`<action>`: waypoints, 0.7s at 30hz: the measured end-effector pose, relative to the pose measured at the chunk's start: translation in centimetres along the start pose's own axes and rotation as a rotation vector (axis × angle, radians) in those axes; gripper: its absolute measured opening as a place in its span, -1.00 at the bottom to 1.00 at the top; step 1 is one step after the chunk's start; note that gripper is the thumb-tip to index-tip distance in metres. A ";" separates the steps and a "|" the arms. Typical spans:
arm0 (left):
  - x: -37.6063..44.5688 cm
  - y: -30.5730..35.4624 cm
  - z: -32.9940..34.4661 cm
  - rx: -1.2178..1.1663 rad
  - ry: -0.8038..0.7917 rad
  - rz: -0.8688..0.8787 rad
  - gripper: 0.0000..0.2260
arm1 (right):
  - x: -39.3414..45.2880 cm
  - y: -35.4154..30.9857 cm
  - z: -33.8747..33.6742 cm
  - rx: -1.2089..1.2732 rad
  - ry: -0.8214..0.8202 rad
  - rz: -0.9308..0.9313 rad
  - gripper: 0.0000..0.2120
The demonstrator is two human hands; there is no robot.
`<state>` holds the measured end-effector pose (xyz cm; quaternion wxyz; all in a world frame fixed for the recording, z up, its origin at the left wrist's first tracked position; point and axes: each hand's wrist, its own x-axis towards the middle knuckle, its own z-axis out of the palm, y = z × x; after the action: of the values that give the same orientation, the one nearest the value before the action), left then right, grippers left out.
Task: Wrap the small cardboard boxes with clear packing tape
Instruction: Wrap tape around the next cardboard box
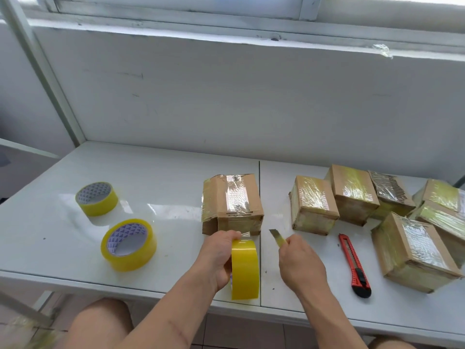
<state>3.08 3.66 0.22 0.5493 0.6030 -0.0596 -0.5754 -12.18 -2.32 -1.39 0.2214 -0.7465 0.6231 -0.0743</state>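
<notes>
1. Nearest the camera, the left hand [218,258] grips a yellow-tinted tape roll [244,269] held on edge above the front of the white worktop [163,177]; its fingers are curled round the roll, thumb on top, where a short strip of clear tape runs up to the box ahead.
2. The right hand [300,264] is beside it, fingers closed round a knife blade [277,237] that points up and left, apart from the tape strip.
3. To the right lies a red utility knife [354,267], flat on the worktop, touched by neither hand.
4. Just beyond the left hand stands the partly taped cardboard box [232,204], near the worktop's seam.
5. Left of the hands, two more tape rolls lie flat: a nearer roll [128,244] and a farther roll [97,199].
6. On the right, a cluster of wrapped boxes [352,195] sits close together, glossy with tape.
7. A white wall [226,96] and window sill rise behind.
</notes>
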 end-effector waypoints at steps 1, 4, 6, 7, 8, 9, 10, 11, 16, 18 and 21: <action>0.1 -0.1 0.0 0.001 -0.005 0.009 -0.85 | -0.1 -0.5 -0.6 0.077 -0.021 -0.029 -0.83; 0.2 -0.3 -0.1 -0.017 -0.006 0.022 -0.90 | -0.7 -2.3 -3.0 0.146 -0.060 -0.197 -0.82; 0.1 -0.2 -0.1 -0.026 -0.015 0.010 -0.91 | -1.0 -3.4 -4.4 0.085 -0.062 -0.290 -0.84; -0.1 -0.2 -0.1 -0.030 -0.019 0.006 -0.91 | -0.9 -3.8 -4.9 0.055 -0.056 -0.319 -0.82; -0.1 -0.1 -0.1 -0.038 -0.024 0.005 -0.92 | -0.9 -4.2 -5.2 0.028 -0.052 -0.332 -0.80; -0.2 -0.1 -0.1 -0.045 -0.029 0.006 -0.91 | -0.9 -4.6 -5.5 0.003 -0.053 -0.337 -0.78; -0.2 -0.1 -0.2 -0.047 -0.032 0.009 -0.91 | -0.8 -5.0 -5.6 -0.021 -0.058 -0.342 -0.77; -0.2 -0.1 -0.2 -0.043 -0.035 0.012 -0.91 | -0.7 -5.3 -5.6 -0.047 -0.065 -0.346 -0.76; -0.3 -0.1 -0.2 -0.033 -0.037 0.056 -0.92 | 0.6 -6.8 -4.8 -0.210 -0.066 -0.332 -0.77; -0.2 -0.1 -0.3 -0.015 -0.029 0.072 -0.91 | 1.4 -7.0 -4.1 -0.320 -0.098 -0.321 -0.77; 0.0 -0.2 -0.5 0.027 -0.030 0.086 -0.88 | 2.0 -5.9 -3.5 -0.341 -0.153 -0.270 -0.76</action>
<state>3.35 4.08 -0.03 0.5645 0.5986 -0.1014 -0.5592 -7.86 -4.38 3.89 0.1268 -0.8531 0.5026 0.0598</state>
